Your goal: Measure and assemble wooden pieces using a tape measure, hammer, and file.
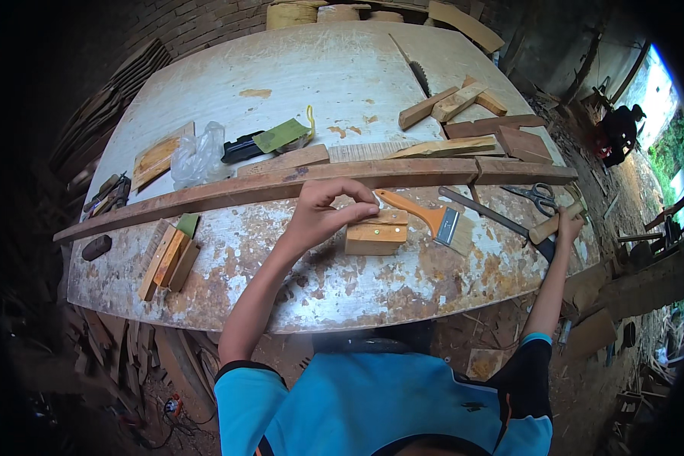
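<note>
My left hand [330, 209] is closed in a pinch on top of a small wooden block [375, 242] with light metal dots on its face; whatever its fingertips hold is too small or hidden to name. An orange-handled paintbrush [425, 219] lies just right of the block, bristles toward me. At the bench's right end my right hand [569, 226] is closed on a wooden-handled tool [546, 228], its exact kind unclear. Beside it lie black scissors [541, 199] and a long dark metal bar [494, 216].
A long timber [228, 190] crosses the worn bench [228, 83]. Behind it lie offcuts [454, 106], a saw blade [419, 74], a plastic bag [194, 163] and a dark tool [243, 148] under green paper. A brush-and-wood bundle [171, 258] and dark block [96, 247] sit at left.
</note>
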### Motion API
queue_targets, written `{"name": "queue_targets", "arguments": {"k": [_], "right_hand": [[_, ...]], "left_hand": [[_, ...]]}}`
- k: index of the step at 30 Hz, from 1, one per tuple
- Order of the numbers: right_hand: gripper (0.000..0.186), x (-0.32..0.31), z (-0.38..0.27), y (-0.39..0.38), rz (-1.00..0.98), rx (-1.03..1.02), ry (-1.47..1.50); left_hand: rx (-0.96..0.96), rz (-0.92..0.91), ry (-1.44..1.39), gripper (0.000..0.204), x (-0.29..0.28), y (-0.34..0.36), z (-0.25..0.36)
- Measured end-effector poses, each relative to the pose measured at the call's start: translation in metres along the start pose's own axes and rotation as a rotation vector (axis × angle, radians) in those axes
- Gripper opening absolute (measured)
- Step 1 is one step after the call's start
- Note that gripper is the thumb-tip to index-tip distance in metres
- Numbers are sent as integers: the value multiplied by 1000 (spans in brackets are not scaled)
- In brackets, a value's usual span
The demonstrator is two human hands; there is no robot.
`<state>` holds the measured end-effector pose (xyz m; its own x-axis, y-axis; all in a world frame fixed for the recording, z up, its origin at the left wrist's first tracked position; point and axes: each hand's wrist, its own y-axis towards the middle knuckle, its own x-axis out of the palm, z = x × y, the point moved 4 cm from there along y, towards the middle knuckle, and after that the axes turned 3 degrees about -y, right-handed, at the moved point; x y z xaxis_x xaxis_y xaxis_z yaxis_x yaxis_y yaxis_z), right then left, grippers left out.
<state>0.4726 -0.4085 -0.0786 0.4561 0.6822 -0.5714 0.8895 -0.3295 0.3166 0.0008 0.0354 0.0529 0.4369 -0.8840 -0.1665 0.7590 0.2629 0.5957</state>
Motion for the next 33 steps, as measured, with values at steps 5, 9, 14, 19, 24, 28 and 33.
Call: {"name": "queue_targets", "arguments": {"k": [5,9,14,19,24,28,33], "right_hand": [[78,-1,-2,-3,-4,9,-16],[79,-5,-7,-7,-10,7,-47],[78,-5,-8,-9,-7,26,-34],[76,-4,-6,-8,16,-5,-57],[75,-4,-6,-9,8,1,-30],[75,-6,-9,-12,22,4,-28],[74,-8,-11,-15,22,14,-45]], "left_hand": [[83,-25,69,7,-1,1,1],[132,-30,103,9,-1,1,3],[326,-70,207,13,1,0,12],[332,-43,237,11,0,-1,11],[238,-9,112,10,0,-1,6],[198,-2,73,9,0,-1,3],[188,-9,72,10,-2,-1,2]]}}
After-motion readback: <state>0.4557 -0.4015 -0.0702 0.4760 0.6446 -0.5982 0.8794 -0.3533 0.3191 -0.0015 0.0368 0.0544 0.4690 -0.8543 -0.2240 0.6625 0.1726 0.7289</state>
